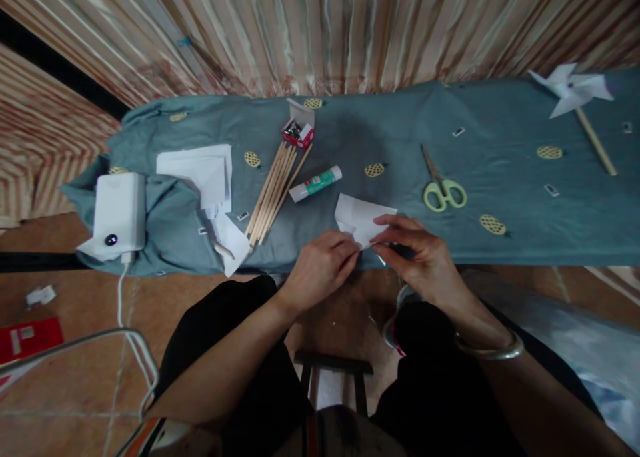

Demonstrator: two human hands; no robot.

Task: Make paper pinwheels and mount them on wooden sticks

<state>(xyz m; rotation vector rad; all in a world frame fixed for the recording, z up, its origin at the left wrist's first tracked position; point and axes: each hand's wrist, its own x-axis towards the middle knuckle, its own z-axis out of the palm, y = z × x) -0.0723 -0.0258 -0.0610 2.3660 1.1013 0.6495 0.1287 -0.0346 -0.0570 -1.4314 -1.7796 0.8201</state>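
One pinwheel (571, 95) lies assembled, while the left hand (323, 262), fingers bunched, and right hand (424, 257), loosely curled, pinch a seemingly half-folded paper (364, 215), sticks (274, 193) lying unattached

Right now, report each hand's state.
Left hand: closed, apparently pinching the near edge of the white paper.
Right hand: at the same paper; whether it grips cannot be told.
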